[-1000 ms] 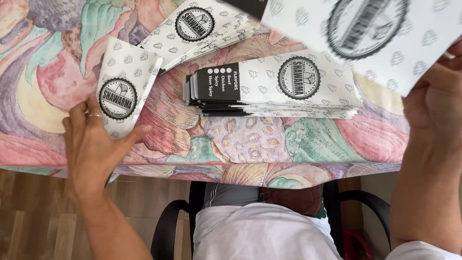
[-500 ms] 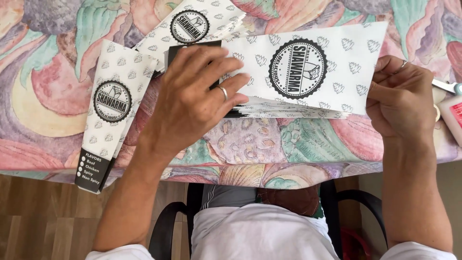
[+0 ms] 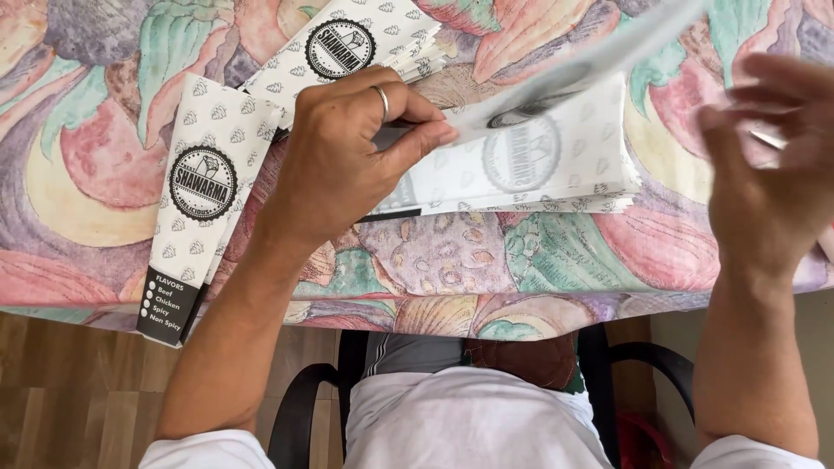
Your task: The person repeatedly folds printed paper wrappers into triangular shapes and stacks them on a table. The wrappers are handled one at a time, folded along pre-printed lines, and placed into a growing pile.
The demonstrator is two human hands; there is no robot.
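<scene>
My left hand [image 3: 347, 156], with a ring on one finger, rests on the left end of a stack of white printed paper sleeves [image 3: 556, 174] on the table. Its thumb and fingers pinch the near end of the top sleeve [image 3: 591, 65], which rises blurred toward the upper right. At the right, my right hand [image 3: 764, 182] hovers above the table edge, blurred, with its fingers apart. It does not seem to touch the lifted sleeve.
A single paper sleeve [image 3: 204, 187] with a round black emblem hangs over the table's near edge at left. More sleeves [image 3: 347, 43] lie at the top. A colourful patterned tablecloth [image 3: 87, 156] covers the table. A black chair armrest [image 3: 304, 408] and wooden floor [image 3: 69, 391] are below.
My left hand went from the left sleeve to the stack. The top sleeve, laid flat half a second ago, now lifts at its right end. My right hand has let go of its edge.
</scene>
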